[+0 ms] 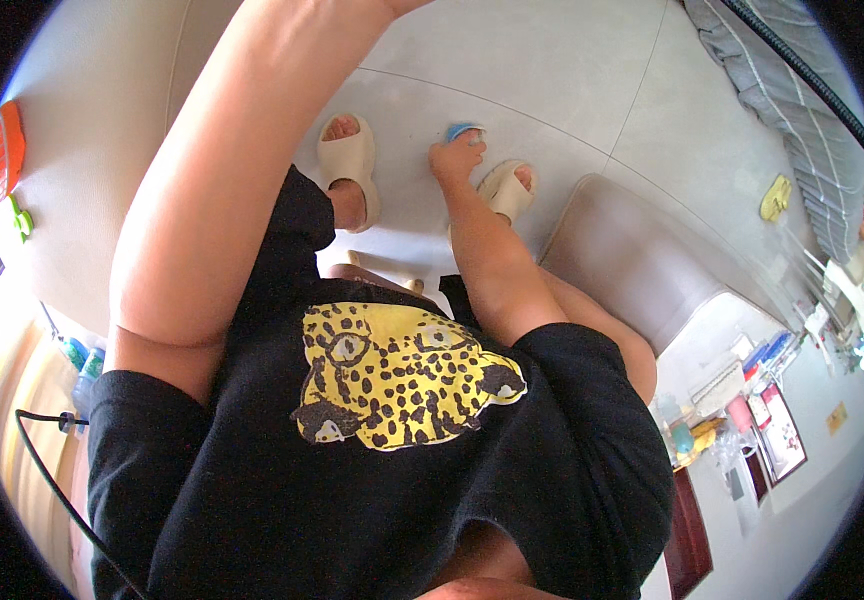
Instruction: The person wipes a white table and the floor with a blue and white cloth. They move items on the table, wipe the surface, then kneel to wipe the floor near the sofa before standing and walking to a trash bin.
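Note:
My right hand is low in front of me, its fingers closed around a small blue object with a whitish, partly clear portion. The fingers hide much of that object, and I cannot tell exactly what it is. Grey floor tiles lie around the hand, which is between my two cream open-toed slippers, the left one and the right one. The right slipper is closer to it. My left forearm stretches forward past the top edge of the picture, so the left hand is out of view.
Beige leather-like upholstery rises at my left. A grey-beige padded seat stands at my right, with assorted household items beyond it. Grey striped fabric hangs at the far right, near a yellow item. A black cable runs by my left sleeve.

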